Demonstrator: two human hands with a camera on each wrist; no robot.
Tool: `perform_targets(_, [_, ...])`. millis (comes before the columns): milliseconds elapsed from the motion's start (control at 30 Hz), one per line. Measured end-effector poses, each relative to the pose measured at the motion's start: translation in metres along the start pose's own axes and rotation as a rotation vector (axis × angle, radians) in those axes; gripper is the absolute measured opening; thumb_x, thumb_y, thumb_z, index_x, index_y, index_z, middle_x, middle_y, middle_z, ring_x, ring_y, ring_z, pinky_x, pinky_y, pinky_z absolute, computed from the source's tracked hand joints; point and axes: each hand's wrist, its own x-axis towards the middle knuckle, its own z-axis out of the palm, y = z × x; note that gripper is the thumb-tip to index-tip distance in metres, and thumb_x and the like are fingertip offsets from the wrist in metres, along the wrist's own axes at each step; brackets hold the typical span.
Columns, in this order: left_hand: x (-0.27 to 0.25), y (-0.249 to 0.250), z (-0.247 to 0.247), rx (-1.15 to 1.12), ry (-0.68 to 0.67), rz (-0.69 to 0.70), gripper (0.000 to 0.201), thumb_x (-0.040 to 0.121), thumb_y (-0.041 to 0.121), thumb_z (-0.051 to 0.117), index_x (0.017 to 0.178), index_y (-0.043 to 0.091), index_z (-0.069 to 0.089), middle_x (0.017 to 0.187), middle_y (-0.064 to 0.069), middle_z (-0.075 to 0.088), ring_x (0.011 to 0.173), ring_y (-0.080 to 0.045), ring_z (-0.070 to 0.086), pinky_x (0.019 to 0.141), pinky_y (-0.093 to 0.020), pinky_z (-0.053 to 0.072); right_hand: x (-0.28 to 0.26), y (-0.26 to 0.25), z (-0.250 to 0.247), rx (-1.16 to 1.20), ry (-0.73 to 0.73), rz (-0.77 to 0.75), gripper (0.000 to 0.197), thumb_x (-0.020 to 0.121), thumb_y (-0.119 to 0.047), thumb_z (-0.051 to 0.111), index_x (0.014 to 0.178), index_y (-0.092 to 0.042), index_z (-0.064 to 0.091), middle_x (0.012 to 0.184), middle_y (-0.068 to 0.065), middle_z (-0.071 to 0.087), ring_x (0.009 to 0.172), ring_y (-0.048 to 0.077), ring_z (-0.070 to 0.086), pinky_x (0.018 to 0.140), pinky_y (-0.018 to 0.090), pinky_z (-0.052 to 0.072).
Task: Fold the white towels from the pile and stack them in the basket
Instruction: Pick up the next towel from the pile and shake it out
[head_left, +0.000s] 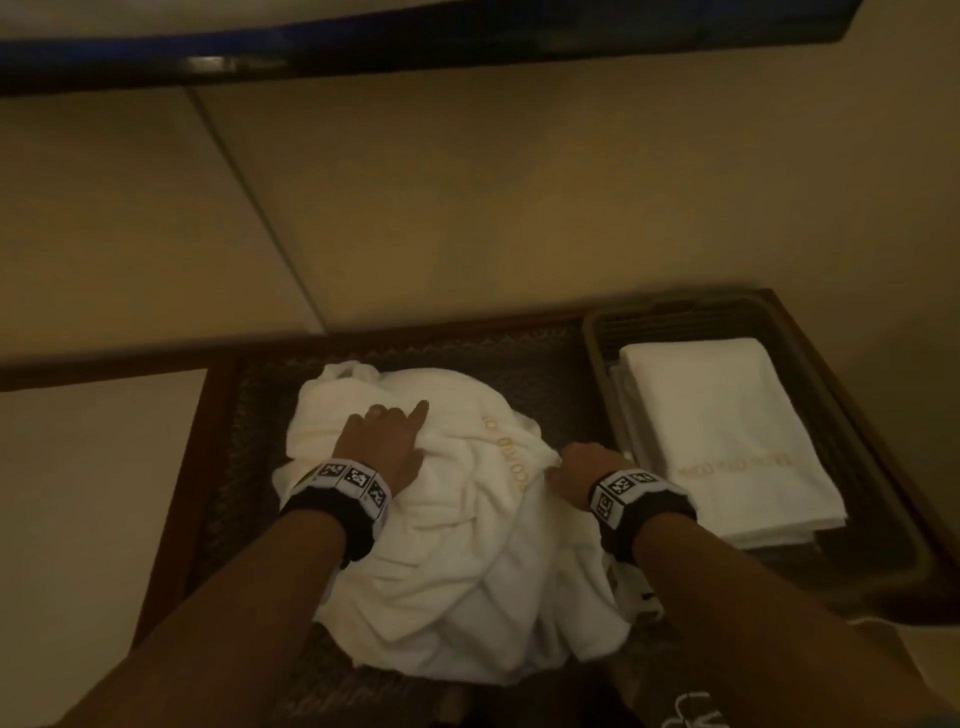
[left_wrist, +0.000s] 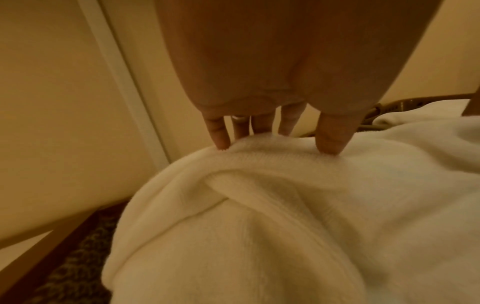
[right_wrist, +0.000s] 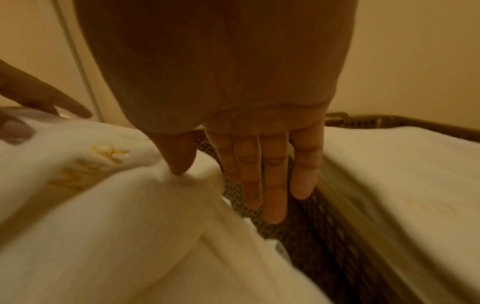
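A crumpled pile of white towels (head_left: 457, 540) with gold lettering lies on the dark patterned tabletop. My left hand (head_left: 387, 434) rests on top of the pile. In the left wrist view its straight fingertips (left_wrist: 221, 142) and thumb touch a raised fold of towel (left_wrist: 259, 195). My right hand (head_left: 574, 470) is at the pile's right edge. Its thumb touches the towel (right_wrist: 130, 226) and its straight fingers (right_wrist: 272, 185) point down into the gap beside the basket. The brown basket (head_left: 597, 338) at the right holds a stack of folded white towels (head_left: 727, 441).
The patterned mat (head_left: 254, 410) has a wooden table edge (head_left: 182, 493) on the left. A beige wall (head_left: 519, 182) stands close behind the table. A dark, blue-edged object (head_left: 415, 47) hangs overhead. The basket rim (right_wrist: 363, 121) lies right of my right hand.
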Motion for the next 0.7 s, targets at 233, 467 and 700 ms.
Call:
perform_targets(233, [0.003,-0.008,-0.007,-0.08,0.07,0.09,0.03,0.097,0.043,0.046,0.121,0.025,0.051,0.126,-0.004,0.052,0.119,-0.03,0.046,0.097,-0.044,0.038,0.002,-0.001,0.021,0.426,-0.046,0.062,0.054,0.088,-0.041,0.063,0.131,-0.01,0.054,0.13,0.01,0.057,0.116,0.027,0.056,0.096,0.037,0.047])
perform_targets(467, [-0.031,-0.042,-0.065,-0.189,0.074,0.132,0.018,0.083,0.036,0.07,0.085,0.019,0.065,0.088,-0.002,0.058,0.083,-0.021,0.056,0.071,-0.033,0.047,-0.038,-0.017,-0.024,0.711,0.287,-0.138,0.018,0.095,-0.027,0.056,0.102,-0.01,0.054,0.097,0.01,0.059,0.084,0.028,0.059,0.072,0.041,0.053])
perform_targets(700, [-0.118,-0.069,-0.129,-0.456,0.298,0.054,0.026,0.074,0.02,0.071,0.067,0.026,0.047,0.071,0.004,0.055,0.072,-0.022,0.056,0.056,-0.027,0.038,-0.115,-0.054,-0.095,0.593,0.5,-0.464,0.013,0.094,-0.024,0.06,0.094,-0.013,0.055,0.093,0.004,0.06,0.086,0.02,0.054,0.067,0.027,0.035])
